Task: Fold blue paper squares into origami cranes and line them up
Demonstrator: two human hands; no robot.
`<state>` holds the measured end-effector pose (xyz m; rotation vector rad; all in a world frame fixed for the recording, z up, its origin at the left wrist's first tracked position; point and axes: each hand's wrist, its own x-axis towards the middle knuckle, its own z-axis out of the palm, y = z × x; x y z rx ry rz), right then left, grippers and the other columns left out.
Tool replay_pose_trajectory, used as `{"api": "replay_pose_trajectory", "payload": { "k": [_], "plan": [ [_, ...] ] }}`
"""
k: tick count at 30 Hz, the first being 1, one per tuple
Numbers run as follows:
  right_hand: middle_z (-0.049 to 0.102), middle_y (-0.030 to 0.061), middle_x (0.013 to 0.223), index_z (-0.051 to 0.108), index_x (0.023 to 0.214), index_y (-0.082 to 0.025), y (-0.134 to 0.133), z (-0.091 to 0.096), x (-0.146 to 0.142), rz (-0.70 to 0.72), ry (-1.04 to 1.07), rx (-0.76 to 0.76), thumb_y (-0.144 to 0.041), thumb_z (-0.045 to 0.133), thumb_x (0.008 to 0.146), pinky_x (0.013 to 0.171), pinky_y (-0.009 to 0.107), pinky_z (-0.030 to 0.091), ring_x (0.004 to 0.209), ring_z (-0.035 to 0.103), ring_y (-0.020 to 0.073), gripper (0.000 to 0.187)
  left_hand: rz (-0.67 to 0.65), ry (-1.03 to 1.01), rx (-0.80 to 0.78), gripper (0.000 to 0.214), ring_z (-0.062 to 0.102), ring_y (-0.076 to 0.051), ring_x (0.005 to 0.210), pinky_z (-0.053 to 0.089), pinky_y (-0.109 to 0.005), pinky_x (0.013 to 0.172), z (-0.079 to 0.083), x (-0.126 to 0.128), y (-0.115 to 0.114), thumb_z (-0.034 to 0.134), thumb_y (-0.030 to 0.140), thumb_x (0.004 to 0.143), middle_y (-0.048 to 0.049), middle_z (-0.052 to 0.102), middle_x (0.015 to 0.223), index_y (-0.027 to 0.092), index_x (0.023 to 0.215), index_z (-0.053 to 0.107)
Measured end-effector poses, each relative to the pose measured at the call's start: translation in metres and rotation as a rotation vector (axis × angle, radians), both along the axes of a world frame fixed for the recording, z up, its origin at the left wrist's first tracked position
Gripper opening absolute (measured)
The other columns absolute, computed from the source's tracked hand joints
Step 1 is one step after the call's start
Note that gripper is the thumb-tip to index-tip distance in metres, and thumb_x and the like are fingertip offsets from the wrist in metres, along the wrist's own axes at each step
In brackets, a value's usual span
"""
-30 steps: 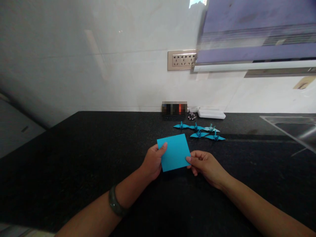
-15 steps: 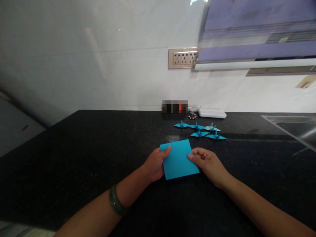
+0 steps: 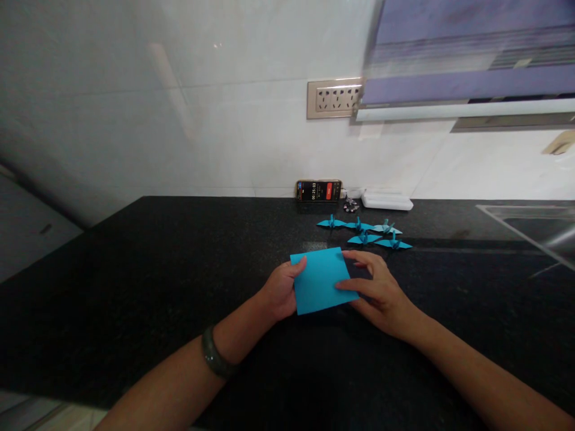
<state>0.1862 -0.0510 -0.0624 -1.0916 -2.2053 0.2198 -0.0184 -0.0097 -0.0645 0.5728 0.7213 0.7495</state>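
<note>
A square sheet of bright blue paper (image 3: pixel 321 284) is held above the dark countertop, tilted a little. My left hand (image 3: pixel 281 290) grips its left edge, thumb on the front face and fingers hidden behind. At the right edge, my right hand (image 3: pixel 381 293) has one finger on the paper's front and its thumb passing behind the lower right corner. Another finger of that hand reaches the top right corner. Beyond the paper, several folded blue paper cranes (image 3: pixel 365 238) stand in two rows, one of them paler than the others.
A phone (image 3: pixel 318 191) showing a running timer leans against the tiled wall. Beside it lie a beaded strap (image 3: pixel 351 205) and a white oblong device (image 3: pixel 387 202). A sink (image 3: pixel 539 233) is set into the black countertop (image 3: pixel 135 287) at right. Wall sockets (image 3: pixel 335 99) are above.
My right hand has shifted its hold: the thumb left the front of the paper, a finger now lies there, and the fingers are more spread. My left hand keeps its grip.
</note>
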Motion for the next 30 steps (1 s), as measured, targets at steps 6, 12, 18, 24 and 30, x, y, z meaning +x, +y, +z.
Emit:
{"api": "replay_pose_trajectory", "payload": {
  "k": [6,12,18,24,30],
  "plan": [
    [0.042,0.0071,0.127,0.066,0.08,-0.022,0.001,-0.003,-0.008,-0.153,0.248,-0.143,-0.029,0.057,0.077,0.093,0.042,0.038,0.116,0.041,0.026,0.012,-0.02,-0.063,0.058,0.045,0.055,-0.026,0.102,0.045,-0.043,0.085,0.004,0.001,-0.006,0.051,0.04,0.08,-0.0148,0.054,0.116,0.013,0.115,0.046],
    [0.058,0.0061,0.098,0.06,0.073,-0.02,0.005,-0.01,-0.008,-0.172,0.464,-0.341,-0.034,0.055,0.077,0.08,0.034,0.044,0.089,0.055,0.0191,0.015,-0.142,-0.115,0.268,0.076,0.045,-0.031,0.114,0.04,-0.045,0.091,0.006,0.001,-0.015,0.07,0.048,0.058,-0.0152,0.044,0.128,0.019,0.123,0.042],
    [0.056,0.0037,0.086,0.058,0.073,-0.019,0.004,-0.009,-0.009,-0.203,0.501,-0.381,-0.033,0.056,0.077,0.07,0.029,0.043,0.078,0.053,0.0166,0.015,0.032,0.102,0.369,0.07,0.054,-0.022,0.099,0.043,-0.04,0.087,0.001,0.009,-0.017,0.074,0.016,0.059,-0.0077,0.054,0.11,0.021,0.121,0.042],
    [0.055,0.002,0.078,0.054,0.069,-0.019,0.004,-0.011,-0.01,-0.221,0.545,-0.444,-0.035,0.059,0.074,0.065,0.027,0.043,0.072,0.052,0.0152,0.017,0.082,0.147,0.345,0.041,0.059,-0.018,0.086,0.049,-0.034,0.076,-0.005,0.01,-0.015,0.068,0.025,0.068,-0.0077,0.059,0.097,0.014,0.104,0.052],
    [0.056,-0.0004,0.075,0.049,0.097,-0.022,0.005,-0.01,-0.014,-0.233,0.861,-0.668,-0.036,0.068,0.065,0.054,0.023,0.043,0.065,0.053,0.0129,0.04,0.079,0.129,0.325,0.032,0.06,-0.017,0.085,0.05,-0.03,0.074,-0.005,0.01,-0.014,0.066,0.024,0.07,-0.0073,0.061,0.095,0.012,0.097,0.055]
  ]
}}
